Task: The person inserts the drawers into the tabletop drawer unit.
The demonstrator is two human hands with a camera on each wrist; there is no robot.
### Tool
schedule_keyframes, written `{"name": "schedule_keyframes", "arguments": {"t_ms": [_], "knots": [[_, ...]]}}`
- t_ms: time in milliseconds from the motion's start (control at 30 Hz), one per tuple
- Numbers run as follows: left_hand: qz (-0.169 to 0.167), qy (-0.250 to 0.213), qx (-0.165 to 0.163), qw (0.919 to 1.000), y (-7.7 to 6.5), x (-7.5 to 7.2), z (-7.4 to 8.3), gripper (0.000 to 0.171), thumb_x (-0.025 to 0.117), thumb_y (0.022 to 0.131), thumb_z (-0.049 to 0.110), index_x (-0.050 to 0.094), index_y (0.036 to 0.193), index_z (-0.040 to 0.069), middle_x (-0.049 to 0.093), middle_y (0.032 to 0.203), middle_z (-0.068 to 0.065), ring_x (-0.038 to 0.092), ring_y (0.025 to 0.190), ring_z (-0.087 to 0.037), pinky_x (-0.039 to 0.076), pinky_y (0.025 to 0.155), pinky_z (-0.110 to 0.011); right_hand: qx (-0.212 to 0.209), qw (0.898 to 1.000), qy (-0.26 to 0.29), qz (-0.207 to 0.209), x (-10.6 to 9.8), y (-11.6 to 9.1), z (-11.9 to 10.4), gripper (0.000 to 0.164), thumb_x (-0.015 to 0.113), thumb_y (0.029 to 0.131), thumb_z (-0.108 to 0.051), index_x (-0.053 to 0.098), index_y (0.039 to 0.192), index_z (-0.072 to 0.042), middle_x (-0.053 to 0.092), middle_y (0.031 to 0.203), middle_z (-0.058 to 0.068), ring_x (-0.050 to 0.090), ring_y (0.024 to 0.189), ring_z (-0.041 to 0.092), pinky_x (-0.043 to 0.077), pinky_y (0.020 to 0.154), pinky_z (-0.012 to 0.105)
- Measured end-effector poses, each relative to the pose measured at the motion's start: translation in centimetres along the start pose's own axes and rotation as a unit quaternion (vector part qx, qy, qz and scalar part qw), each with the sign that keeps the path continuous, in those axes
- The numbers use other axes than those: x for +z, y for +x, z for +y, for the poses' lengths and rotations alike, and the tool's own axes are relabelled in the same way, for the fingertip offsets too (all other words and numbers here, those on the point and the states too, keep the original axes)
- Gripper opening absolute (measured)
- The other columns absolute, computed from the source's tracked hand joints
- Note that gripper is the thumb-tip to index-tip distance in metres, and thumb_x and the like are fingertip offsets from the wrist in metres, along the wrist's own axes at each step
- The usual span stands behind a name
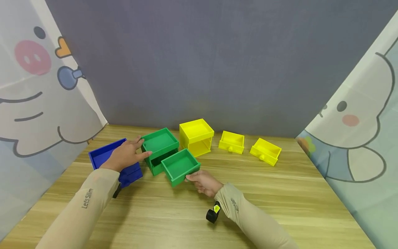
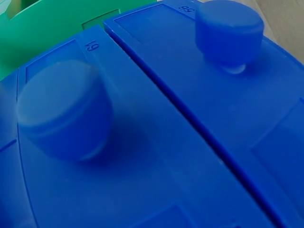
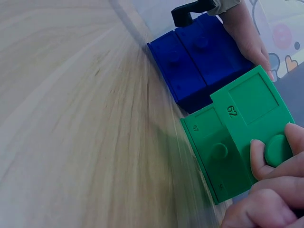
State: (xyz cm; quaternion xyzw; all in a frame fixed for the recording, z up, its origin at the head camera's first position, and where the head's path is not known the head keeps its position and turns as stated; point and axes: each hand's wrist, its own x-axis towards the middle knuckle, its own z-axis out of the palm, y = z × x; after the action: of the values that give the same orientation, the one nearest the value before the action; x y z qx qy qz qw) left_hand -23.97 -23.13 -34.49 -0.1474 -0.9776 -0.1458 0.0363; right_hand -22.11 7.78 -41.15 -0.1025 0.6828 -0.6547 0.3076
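My right hand (image 1: pixel 206 182) pinches the round knob (image 3: pixel 278 150) of a green drawer (image 1: pixel 181 165). This drawer, marked 62 on its front, sits forward of the green cabinet (image 1: pixel 160 142), whose upper slot shows dark behind it. Below, a second green drawer front (image 3: pixel 219 151) with its own knob is flush in the cabinet. My left hand (image 1: pixel 124 155) reaches over the blue cabinet (image 1: pixel 104 150), fingers and thumb touching the left side and top edge of the green cabinet. Two blue knobs (image 2: pixel 64 109) on closed drawer fronts fill the left wrist view.
Right of the green cabinet stands a yellow cabinet (image 1: pixel 196 133) with an open front. Farther right lie two yellow drawers, one near it (image 1: pixel 231 141) and another (image 1: pixel 265 151) beyond. A grey panel (image 1: pixel 199 69) rises behind the wooden table (image 1: pixel 161 221); printed cloths flank it.
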Motion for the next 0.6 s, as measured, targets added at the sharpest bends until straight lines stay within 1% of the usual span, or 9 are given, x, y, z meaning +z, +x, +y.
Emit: {"name": "schedule_keyframes", "arguments": {"t_ms": [300, 500, 600], "knots": [[-0.004, -0.004, -0.006, 1.0, 0.1, -0.1, 0.1, 0.079, 0.055, 0.094, 0.05, 0.037, 0.141, -0.01, 0.028, 0.147, -0.033, 0.033, 0.127, -0.055, 0.033, 0.097, -0.066, 0.002, 1.0, 0.003, -0.004, 0.9, 1.1, -0.1, 0.034, 0.056, 0.097, -0.015, 0.059, 0.108, 0.017, 0.03, 0.048, -0.009, 0.024, 0.042, 0.004, 0.024, 0.045, 0.018], [-0.005, -0.006, -0.006, 1.0, 0.0, -0.1, 0.2, 0.079, 0.054, 0.094, 0.05, 0.037, 0.142, -0.01, 0.028, 0.147, -0.032, 0.033, 0.128, -0.054, 0.033, 0.098, -0.065, 0.003, 1.0, 0.021, -0.001, 1.7, 1.8, 0.4, 0.029, 0.057, 0.095, -0.013, 0.06, 0.102, 0.015, 0.028, 0.048, -0.008, 0.023, 0.042, 0.004, 0.022, 0.043, 0.018], [-0.002, -0.002, -0.002, 1.0, 0.0, -0.1, 0.3, 0.079, 0.055, 0.094, 0.05, 0.038, 0.141, -0.011, 0.03, 0.146, -0.032, 0.034, 0.127, -0.055, 0.033, 0.098, -0.065, 0.0, 1.0, 0.014, 0.001, 1.9, 1.9, 0.5, 0.031, 0.057, 0.095, -0.013, 0.06, 0.102, 0.017, 0.027, 0.048, -0.007, 0.022, 0.042, 0.005, 0.021, 0.042, 0.019]]}}
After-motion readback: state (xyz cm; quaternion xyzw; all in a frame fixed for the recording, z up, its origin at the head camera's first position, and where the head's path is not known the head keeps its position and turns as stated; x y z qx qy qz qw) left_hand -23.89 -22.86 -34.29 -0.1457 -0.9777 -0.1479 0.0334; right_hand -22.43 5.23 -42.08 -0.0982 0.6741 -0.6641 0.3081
